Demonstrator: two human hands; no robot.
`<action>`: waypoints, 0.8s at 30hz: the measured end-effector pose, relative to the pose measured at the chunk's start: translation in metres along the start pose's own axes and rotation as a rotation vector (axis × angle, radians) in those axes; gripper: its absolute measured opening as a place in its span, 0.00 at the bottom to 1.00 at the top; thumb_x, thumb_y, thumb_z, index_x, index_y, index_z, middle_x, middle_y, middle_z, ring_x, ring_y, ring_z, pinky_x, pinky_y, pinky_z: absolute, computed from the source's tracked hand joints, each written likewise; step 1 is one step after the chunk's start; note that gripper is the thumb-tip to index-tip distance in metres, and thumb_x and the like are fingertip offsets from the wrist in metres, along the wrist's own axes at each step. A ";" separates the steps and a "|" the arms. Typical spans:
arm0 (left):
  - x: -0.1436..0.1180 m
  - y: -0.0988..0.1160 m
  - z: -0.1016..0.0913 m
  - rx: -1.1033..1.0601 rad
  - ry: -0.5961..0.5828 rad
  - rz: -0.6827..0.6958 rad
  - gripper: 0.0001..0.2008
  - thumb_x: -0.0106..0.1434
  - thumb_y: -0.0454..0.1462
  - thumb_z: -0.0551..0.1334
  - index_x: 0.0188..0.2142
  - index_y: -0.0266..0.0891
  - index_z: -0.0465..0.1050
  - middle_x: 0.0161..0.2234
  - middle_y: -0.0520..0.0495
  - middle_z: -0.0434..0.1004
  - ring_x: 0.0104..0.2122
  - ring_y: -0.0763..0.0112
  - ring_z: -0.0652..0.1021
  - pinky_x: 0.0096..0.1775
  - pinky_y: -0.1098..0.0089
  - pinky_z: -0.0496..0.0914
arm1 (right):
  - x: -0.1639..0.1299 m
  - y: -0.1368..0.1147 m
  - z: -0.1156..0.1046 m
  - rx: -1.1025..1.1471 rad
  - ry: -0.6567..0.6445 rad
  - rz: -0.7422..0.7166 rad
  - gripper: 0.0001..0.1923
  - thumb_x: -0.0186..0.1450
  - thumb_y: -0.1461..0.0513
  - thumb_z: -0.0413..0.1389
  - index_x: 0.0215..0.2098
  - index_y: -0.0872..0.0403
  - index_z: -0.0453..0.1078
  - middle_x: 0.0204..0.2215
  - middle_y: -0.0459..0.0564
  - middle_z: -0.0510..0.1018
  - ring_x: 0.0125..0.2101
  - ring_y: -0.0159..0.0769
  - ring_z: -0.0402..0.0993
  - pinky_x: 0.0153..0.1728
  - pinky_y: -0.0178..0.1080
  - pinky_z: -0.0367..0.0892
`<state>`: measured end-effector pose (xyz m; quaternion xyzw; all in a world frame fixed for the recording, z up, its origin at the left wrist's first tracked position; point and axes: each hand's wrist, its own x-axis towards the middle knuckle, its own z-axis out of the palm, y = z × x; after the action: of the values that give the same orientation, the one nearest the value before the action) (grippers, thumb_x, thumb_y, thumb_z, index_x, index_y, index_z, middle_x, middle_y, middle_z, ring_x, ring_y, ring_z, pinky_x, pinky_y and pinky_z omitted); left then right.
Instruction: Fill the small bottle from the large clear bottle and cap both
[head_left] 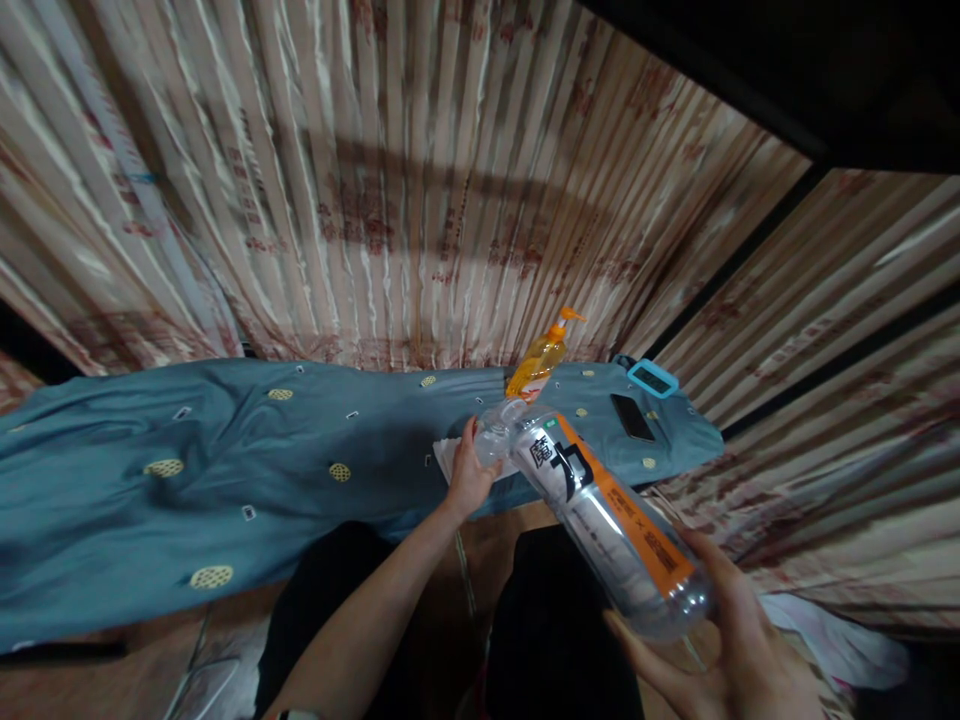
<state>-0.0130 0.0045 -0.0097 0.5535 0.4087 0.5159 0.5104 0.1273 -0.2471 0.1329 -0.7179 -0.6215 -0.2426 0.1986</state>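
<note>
A clear plastic bottle (600, 510) with an orange, white and black label lies tilted in front of me, its neck pointing away. My right hand (720, 640) grips its base at the lower right. My left hand (469, 475) is closed around the neck end of the bottle, above a white cloth or paper (448, 455) on the blue sheet.
A blue patterned sheet (225, 480) covers a low surface. An orange pump bottle (541, 358), a black phone (631, 416) and a small blue-framed device (652, 378) lie on it at the right. Striped curtains (420, 180) hang behind. My dark-clothed knees are below.
</note>
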 end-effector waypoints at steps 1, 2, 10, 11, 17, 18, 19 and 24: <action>0.000 -0.001 0.000 0.000 0.002 0.001 0.45 0.45 0.28 0.71 0.63 0.45 0.60 0.59 0.42 0.73 0.60 0.52 0.73 0.67 0.49 0.60 | 0.000 0.001 0.000 0.001 -0.003 -0.008 0.42 0.67 0.37 0.51 0.65 0.59 0.56 0.43 0.59 0.80 0.31 0.43 0.82 0.25 0.40 0.76; 0.000 -0.001 0.000 -0.002 0.003 0.001 0.46 0.45 0.28 0.71 0.63 0.45 0.60 0.59 0.42 0.73 0.60 0.52 0.73 0.67 0.49 0.60 | 0.000 0.002 0.000 0.005 -0.004 -0.034 0.43 0.67 0.38 0.52 0.66 0.60 0.55 0.42 0.59 0.80 0.31 0.43 0.82 0.24 0.39 0.76; 0.000 -0.001 0.001 -0.008 -0.007 -0.010 0.45 0.46 0.28 0.71 0.63 0.45 0.60 0.60 0.41 0.72 0.60 0.53 0.73 0.66 0.50 0.62 | 0.003 0.001 0.002 0.000 0.034 -0.051 0.42 0.68 0.38 0.51 0.65 0.60 0.56 0.44 0.60 0.80 0.34 0.43 0.83 0.29 0.39 0.78; 0.000 -0.001 0.001 -0.011 -0.008 -0.009 0.45 0.46 0.28 0.71 0.63 0.45 0.60 0.60 0.42 0.72 0.60 0.53 0.73 0.66 0.51 0.62 | 0.003 0.001 0.002 0.002 0.036 -0.058 0.42 0.68 0.38 0.51 0.65 0.61 0.56 0.44 0.60 0.80 0.35 0.43 0.83 0.29 0.38 0.78; 0.001 -0.004 0.001 -0.025 -0.005 0.006 0.45 0.45 0.28 0.71 0.62 0.45 0.61 0.61 0.41 0.70 0.61 0.54 0.72 0.67 0.50 0.61 | 0.002 0.003 0.002 -0.004 0.032 -0.097 0.42 0.68 0.39 0.51 0.64 0.64 0.57 0.43 0.62 0.81 0.36 0.44 0.84 0.32 0.37 0.79; 0.001 -0.004 0.001 -0.021 -0.005 0.008 0.45 0.45 0.28 0.71 0.62 0.45 0.60 0.61 0.41 0.70 0.61 0.54 0.72 0.67 0.50 0.61 | 0.003 0.004 0.002 -0.009 0.034 -0.100 0.42 0.68 0.39 0.51 0.64 0.65 0.58 0.42 0.62 0.80 0.36 0.44 0.84 0.31 0.37 0.79; 0.001 -0.004 0.001 -0.018 -0.006 0.009 0.45 0.45 0.27 0.71 0.63 0.45 0.60 0.61 0.42 0.71 0.61 0.54 0.72 0.67 0.50 0.60 | 0.003 0.004 0.002 -0.014 0.036 -0.102 0.42 0.68 0.40 0.51 0.64 0.65 0.58 0.42 0.62 0.80 0.35 0.44 0.84 0.31 0.37 0.79; 0.001 -0.004 0.002 -0.025 0.005 -0.005 0.45 0.44 0.27 0.71 0.62 0.47 0.61 0.61 0.43 0.71 0.61 0.54 0.72 0.67 0.51 0.60 | 0.004 0.005 0.001 -0.013 0.034 -0.095 0.40 0.68 0.40 0.52 0.63 0.64 0.58 0.43 0.62 0.80 0.33 0.42 0.83 0.28 0.36 0.78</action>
<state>-0.0106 0.0061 -0.0132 0.5449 0.4048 0.5209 0.5176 0.1325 -0.2444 0.1345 -0.6846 -0.6500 -0.2679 0.1925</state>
